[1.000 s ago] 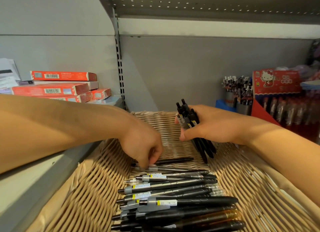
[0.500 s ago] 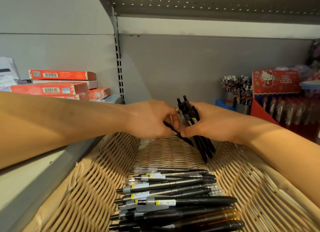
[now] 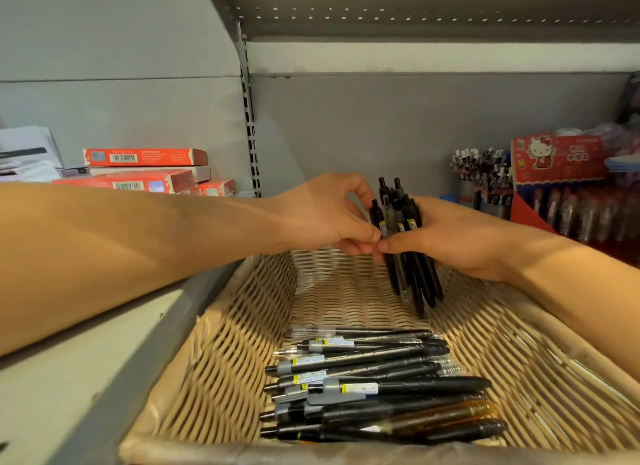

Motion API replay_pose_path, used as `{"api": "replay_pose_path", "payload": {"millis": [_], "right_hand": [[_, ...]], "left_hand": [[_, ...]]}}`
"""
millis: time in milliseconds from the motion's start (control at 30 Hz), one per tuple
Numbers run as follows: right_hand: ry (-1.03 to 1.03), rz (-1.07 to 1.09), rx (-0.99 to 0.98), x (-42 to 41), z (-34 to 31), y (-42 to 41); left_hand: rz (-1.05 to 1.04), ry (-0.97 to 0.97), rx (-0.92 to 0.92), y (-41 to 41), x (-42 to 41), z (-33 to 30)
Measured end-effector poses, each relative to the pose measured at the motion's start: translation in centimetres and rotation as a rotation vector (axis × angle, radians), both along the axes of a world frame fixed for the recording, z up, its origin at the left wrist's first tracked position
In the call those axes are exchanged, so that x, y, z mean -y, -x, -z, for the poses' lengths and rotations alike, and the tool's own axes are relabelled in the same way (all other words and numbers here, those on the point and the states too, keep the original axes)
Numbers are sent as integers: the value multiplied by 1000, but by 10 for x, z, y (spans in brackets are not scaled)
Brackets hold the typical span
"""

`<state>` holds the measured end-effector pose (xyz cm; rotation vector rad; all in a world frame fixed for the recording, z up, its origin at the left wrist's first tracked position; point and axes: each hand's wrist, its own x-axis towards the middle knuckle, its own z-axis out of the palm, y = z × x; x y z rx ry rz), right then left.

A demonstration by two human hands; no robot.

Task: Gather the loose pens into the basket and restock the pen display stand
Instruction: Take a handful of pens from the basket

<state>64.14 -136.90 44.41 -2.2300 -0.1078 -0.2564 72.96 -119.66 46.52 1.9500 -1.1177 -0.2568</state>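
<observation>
**Wicker basket yields pens, one handful at a time**

Woven basket [image 3: 221, 367] fills the lower frame, loose pens [image 3: 374, 388] stacked at its near end. Mid-frame, the right hand [image 3: 450, 239] grips an upright bundle of black pens [image 3: 403, 242]; the left hand [image 3: 329, 218] pinches one against it. Restocking seems under way; next comes carrying the bundle to the pen display stand [image 3: 481, 184], right. Barcode stickers are unreadable; a cartoon-cat box [image 3: 557, 159] stands upper right.
</observation>
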Motion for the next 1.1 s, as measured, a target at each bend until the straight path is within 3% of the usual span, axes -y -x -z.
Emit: {"api": "replay_pose_path", "payload": {"millis": [267,500,667,867,1100], "right_hand": [[-189,52,52,-29,-29,21],[-344,-112,187,-122,-94,40],[-447,-261,231,-211,-105,46],[-468,-384,264,-272,-97,53],[-531,-285,233,-279,-66,47]], "left_hand": [[-111,108,106,24,-5,-46],[-165,479,356,82,-88,-99],[-239,696,264,108,-161,-108],[-223,806,172,111,-208,-96],[-179,718,176,98,-209,-82]]}}
